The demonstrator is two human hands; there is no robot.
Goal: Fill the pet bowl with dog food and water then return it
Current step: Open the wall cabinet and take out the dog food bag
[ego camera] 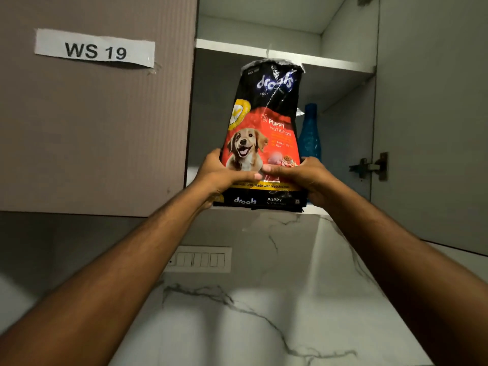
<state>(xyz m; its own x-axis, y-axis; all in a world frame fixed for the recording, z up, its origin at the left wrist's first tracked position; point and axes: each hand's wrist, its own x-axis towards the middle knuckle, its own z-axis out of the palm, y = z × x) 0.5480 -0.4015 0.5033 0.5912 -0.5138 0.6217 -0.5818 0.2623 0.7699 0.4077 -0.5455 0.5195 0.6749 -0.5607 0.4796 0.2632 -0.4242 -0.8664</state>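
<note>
Cabinet shelf (314,210) carries blue bottle (309,133), food bag (264,128).

Open wall cabinet (343,70) – marble backsplash (264,299) below, switch panel (200,259).

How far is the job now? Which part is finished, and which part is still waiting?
Done: the cabinet door stands open. In hand: left hand and right hand both grip the Drools puppy food bag upright at the lower shelf's edge, beside a blue bottle. Left: no pet bowl is in view, so pouring food, adding water and returning the bowl all seem pending.
</note>
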